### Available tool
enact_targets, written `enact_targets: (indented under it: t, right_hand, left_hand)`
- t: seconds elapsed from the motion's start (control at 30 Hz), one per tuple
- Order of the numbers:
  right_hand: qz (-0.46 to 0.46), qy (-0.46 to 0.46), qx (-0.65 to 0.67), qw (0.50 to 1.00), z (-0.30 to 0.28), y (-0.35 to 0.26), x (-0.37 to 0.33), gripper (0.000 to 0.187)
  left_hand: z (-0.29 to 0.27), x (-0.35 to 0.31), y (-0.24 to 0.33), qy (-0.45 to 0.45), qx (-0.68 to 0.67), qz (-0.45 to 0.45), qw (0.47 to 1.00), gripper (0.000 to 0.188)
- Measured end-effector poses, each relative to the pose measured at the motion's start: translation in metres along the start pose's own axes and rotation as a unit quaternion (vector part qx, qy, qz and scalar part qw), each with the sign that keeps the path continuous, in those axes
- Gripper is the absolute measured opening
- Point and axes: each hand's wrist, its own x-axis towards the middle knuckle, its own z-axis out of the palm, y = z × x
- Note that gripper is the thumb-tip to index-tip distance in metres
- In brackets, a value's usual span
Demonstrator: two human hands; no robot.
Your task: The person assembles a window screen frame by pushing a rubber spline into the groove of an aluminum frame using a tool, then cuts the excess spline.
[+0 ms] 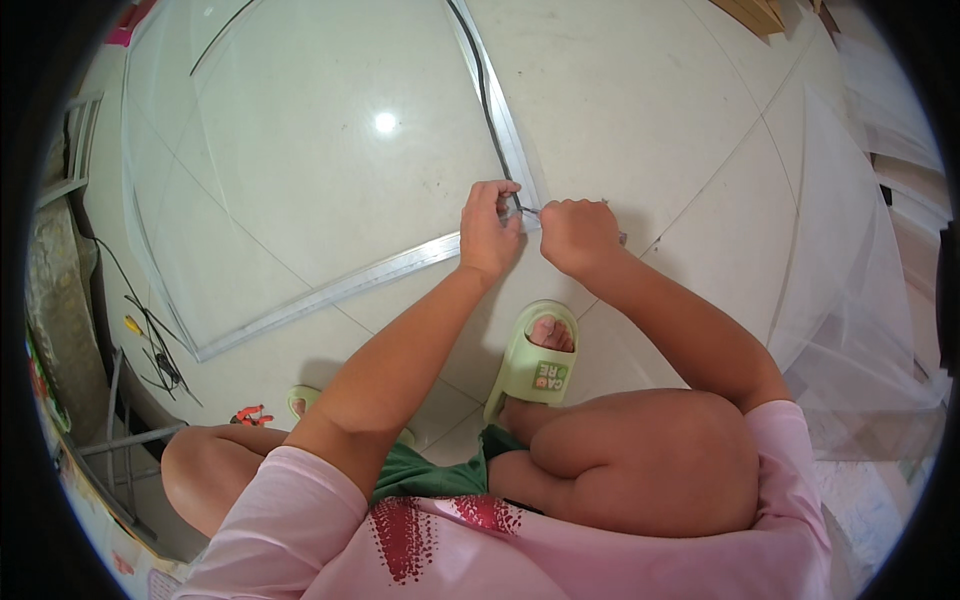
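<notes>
Head view: I see the right hand (580, 236) clenched on a thin tool (531, 211) at two o'clock, left hand (488, 232) curled by black cord (488, 112) at twelve, grip unclear, lettered sandal (516, 368) at five.

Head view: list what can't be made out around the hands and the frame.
All in the head view:
- Tool: its grip is hidden inside the right hand; the thin tip is too small to identify.
- Frame: the left hand covers part of it near the corner.
- Cord: its far end is cut off by the upper edge.
- Left slipper: mostly hidden by the left forearm.
</notes>
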Motion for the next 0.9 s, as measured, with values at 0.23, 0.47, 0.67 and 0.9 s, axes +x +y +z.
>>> enact_targets:
  t: [0.23,0.47,0.67,0.9]
  right_hand:
    - [-0.023,-0.001,-0.017,1.0,-0.005,0.004,0.003,0.018]
    - [0.135,-0.046,0.329,0.933,0.042,0.009,-0.013,0.028]
    - [0.203,0.006,0.503,0.84,0.058,-0.03,-0.033,0.027]
    - [0.343,0.115,0.616,0.699,0.08,-0.077,0.004,0.032]
  left_hand:
    - [-0.003,0.002,-0.003,-0.01,0.029,-0.005,1.0,0.04]
    - [0.0,0.003,-0.002,-0.018,0.009,0.02,1.0,0.04]
    - [-0.012,0.016,0.001,-0.056,0.054,0.002,0.997,0.036]
    - [-0.012,0.034,-0.009,-0.081,0.075,-0.003,0.994,0.022]
